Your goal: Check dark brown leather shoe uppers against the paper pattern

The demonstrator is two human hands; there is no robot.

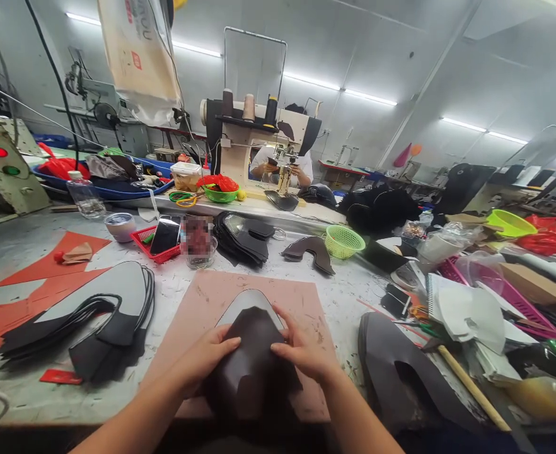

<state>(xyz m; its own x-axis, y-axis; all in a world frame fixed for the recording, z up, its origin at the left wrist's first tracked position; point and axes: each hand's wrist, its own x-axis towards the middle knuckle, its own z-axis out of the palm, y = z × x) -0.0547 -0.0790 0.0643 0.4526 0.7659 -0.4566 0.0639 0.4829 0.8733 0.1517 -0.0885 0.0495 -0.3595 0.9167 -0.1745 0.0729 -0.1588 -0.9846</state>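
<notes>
My left hand (207, 356) and my right hand (304, 347) grip a dark brown shoe upper (252, 340) from its two sides, both thumbs on its top face. A pale grey layer (246, 297) shows along its curved far edge. Whether that layer is joined to the upper, I cannot tell. Under my hands is a pinkish board (301, 302); the near part of the upper hangs in shadow at the table's front edge. Left of me lies a stack of black U-shaped pieces with light grey faces (127, 280). A stack of dark shoe uppers (377, 353) lies to the right.
A wooden-handled hammer (471, 388) lies at the right among papers and clutter. Behind the board are black cut pieces (254, 236), a green basket (347, 243) and a red basket (164, 255). A co-worker (301, 167) sits behind the sewing machine (240, 139).
</notes>
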